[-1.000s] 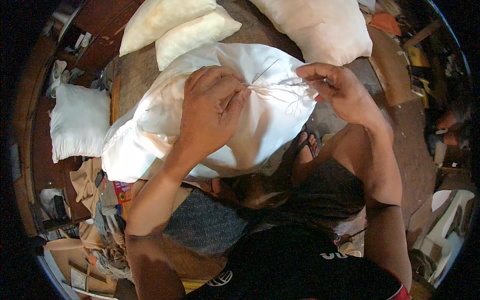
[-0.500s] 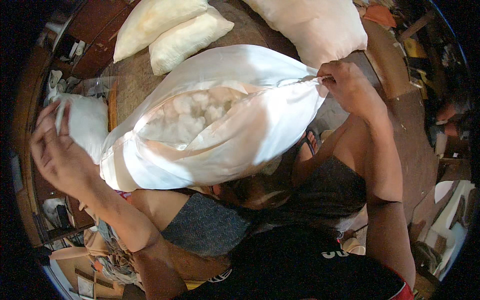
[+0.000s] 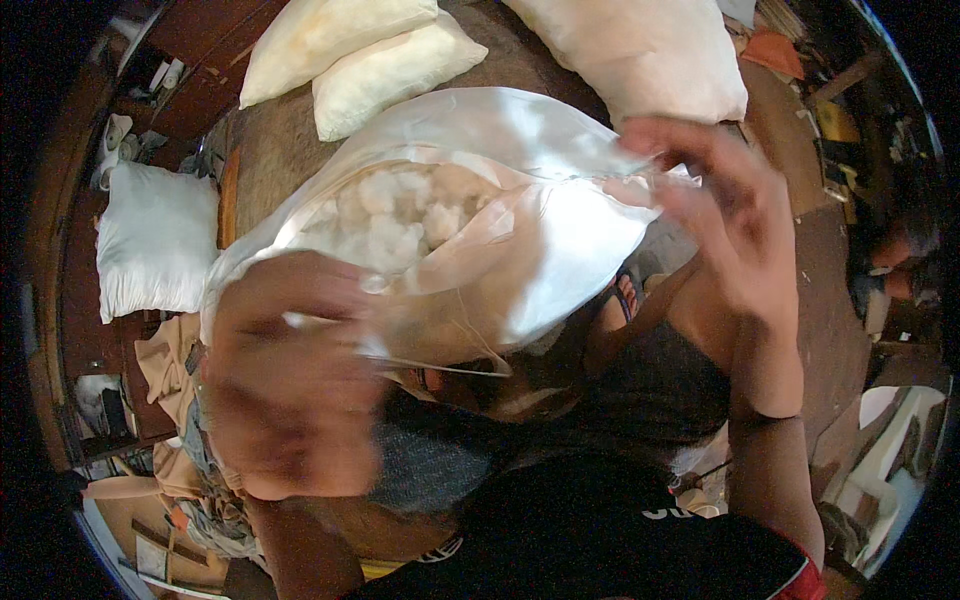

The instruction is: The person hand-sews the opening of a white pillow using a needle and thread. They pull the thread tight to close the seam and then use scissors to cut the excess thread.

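Note:
A large white pillow [image 3: 590, 235] lies across my lap. White fluffy stuffing [image 3: 385, 215] shows through a long opening in its seam. My left hand [image 3: 295, 375], smeared by motion, is over the pillow's near left part, and its fingers cannot be made out. A thin pale thread [image 3: 445, 368] loops beside it over the near edge. My right hand [image 3: 715, 195] is at the pillow's gathered right end, index finger above the seam and thumb below. It is blurred too, and whether it pinches the cloth cannot be seen.
Two cream pillows [image 3: 400, 80] lie at the back, with a bigger pale pillow [image 3: 640, 60] to their right. A small white pillow [image 3: 158, 240] rests at the left. Crumpled cloths [image 3: 185, 455] are piled at the lower left. Cluttered shelves line the right side.
My left hand has swung from the far left in over the pillow. The right hand's fingers have shifted and spread around the seam end. The thread loop has come into sight.

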The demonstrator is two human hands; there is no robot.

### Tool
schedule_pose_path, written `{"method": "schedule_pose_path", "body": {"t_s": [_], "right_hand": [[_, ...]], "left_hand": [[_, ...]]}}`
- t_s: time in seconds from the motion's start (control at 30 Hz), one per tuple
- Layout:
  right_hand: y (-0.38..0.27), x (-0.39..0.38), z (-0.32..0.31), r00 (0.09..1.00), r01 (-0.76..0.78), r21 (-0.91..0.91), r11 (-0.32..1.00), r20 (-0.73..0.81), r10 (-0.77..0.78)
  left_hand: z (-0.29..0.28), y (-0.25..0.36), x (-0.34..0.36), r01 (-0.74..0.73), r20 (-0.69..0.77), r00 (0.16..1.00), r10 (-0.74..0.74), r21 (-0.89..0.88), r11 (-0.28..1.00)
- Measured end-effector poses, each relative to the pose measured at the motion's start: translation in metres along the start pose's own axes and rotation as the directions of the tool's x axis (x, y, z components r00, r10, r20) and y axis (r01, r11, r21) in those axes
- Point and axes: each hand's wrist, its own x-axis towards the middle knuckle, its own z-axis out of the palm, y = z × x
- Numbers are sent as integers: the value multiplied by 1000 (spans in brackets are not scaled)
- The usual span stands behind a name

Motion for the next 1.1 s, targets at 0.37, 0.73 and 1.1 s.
{"method": "schedule_pose_path", "body": {"t_s": [0.37, 0.73, 1.1], "right_hand": [[-5, -21, 43, 969, -160, 510, 845, 244, 36], [35, 13, 10, 972, -175, 425, 888, -70, 225], [49, 15, 12, 983, -136, 296, 946, -81, 167]], "left_hand": [[80, -25, -15, 26, 155, 988, -17, -55, 998], [81, -59, 5, 35, 338, 925, -172, 376, 926], [86, -62, 7, 350, 310, 871, -381, 153, 924]]}}
